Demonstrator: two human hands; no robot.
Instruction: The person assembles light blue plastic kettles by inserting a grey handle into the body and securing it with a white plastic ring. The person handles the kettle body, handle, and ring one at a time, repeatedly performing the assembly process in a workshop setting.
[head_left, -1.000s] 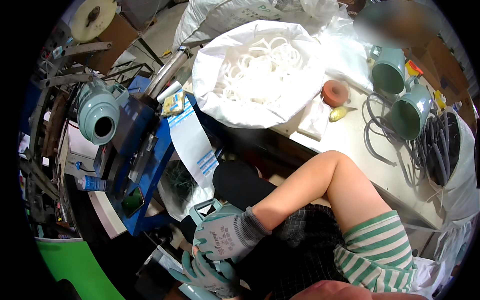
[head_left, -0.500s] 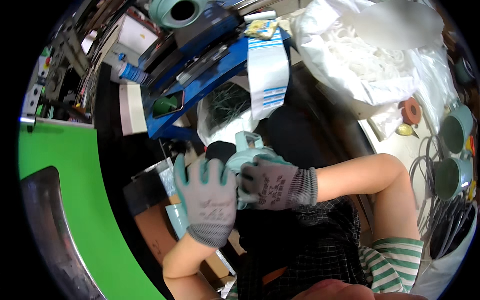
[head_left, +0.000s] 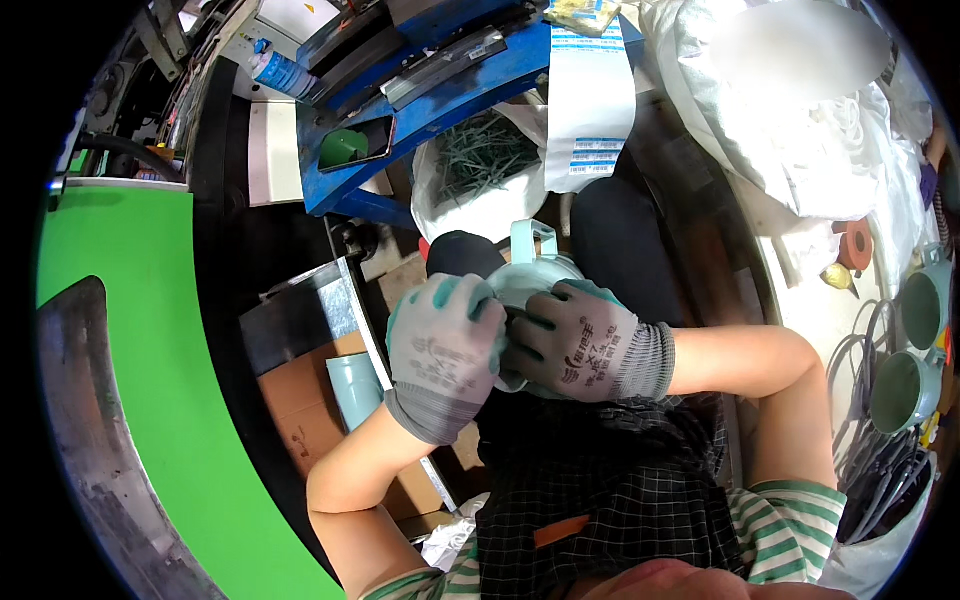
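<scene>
pale green plastic housing (head_left: 527,280) w/ a loop handle sticking up at 12 o'clock is sitting in the person's lap, just above centre of view, gripped from both sides. left hand (head_left: 440,350) in a grey knit glove w/ green fingertips is clamping round its 9 o'clock side, fingers curling over the rim. right hand (head_left: 585,342), same kind of glove, is clamping the 3 o'clock side, fingers pressing onto the top face; the two hands are touching each other at the middle. both forearms are bare, coming in from 6 o'clock; right elbow is bending out toward 4 o'clock. dark checked apron (head_left: 610,480) is lying under the hands, striped green and white shirt (head_left: 790,525) showing at 5 o'clock.

around it: white bag of thin green strips (head_left: 480,165) is standing open at 12 o'clock, just beyond the housing. blue metal frame (head_left: 450,95) is running across at 11 to 12 o'clock, w/ a white label strip (head_left: 590,110) hanging off it. cardboard box (head_left: 305,400) holding another pale green part (head_left: 357,385) is sitting at 9 o'clock, near the left hand. bright green floor area (head_left: 120,330) is curving along 8 to 10 o'clock. at 3 o'clock, on the counter (head_left: 820,320), two green round housings (head_left: 905,385) are lying well apart from the hands, beside grey cables (head_left: 880,460) and an orange tape roll (head_left: 856,243). big white bag (head_left: 800,110) is filling 1 to 2 o'clock.
</scene>
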